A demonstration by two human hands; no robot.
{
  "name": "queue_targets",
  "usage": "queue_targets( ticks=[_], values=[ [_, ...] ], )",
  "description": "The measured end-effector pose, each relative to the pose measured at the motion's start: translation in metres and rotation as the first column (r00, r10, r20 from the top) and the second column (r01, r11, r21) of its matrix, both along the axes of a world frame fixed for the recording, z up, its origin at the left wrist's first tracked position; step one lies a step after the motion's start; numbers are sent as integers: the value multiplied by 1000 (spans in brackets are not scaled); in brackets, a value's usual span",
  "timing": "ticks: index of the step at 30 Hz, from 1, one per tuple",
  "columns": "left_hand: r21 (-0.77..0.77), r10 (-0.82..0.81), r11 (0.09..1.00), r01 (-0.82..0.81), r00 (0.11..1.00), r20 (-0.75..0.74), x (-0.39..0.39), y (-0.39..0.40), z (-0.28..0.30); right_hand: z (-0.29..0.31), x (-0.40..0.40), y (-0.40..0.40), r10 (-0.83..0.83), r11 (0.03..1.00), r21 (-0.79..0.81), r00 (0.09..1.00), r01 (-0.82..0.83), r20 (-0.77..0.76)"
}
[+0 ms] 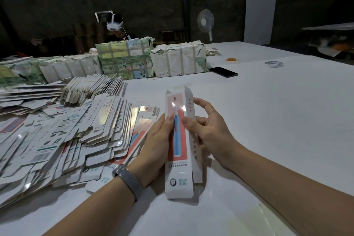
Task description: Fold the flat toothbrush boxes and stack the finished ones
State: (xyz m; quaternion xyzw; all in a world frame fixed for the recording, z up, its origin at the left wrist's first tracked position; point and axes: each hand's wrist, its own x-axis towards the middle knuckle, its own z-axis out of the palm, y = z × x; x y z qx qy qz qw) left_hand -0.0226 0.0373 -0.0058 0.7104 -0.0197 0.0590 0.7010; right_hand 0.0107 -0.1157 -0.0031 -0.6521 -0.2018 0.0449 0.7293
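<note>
Both hands share the grip on 1 toothbrush box [179,140] at the centre of the frame: the left hand [153,143] holds its left edge, thumb pressed on the printed front, while the right hand [208,130] pinches the right side panel with curled fingers. Its near end sits low, close to the white tabletop [277,120]; its far end points away with flaps open. Judging from this, the tube is being squared up. To do that well, squeeze the 2 opposite creases evenly so the panels pop to right angles, then tuck the end flaps without creasing the glossy window. Flat blanks [67,140] lie heaped at centre left, just beside the left hand.
</note>
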Motion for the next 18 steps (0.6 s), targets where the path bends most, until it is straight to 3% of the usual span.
queue_targets(
  ticks=[7, 18],
  values=[
    [2, -12, 1000, 12, 1000, 12, -3, -1, 3, 0, 0, 0, -5, 999, -35, 1000, 5, 10],
    [41, -148, 988, 146, 987, 64, -6, -3, 1, -1, 0, 3, -80, 996, 34, 997, 79, 19]
  ],
)
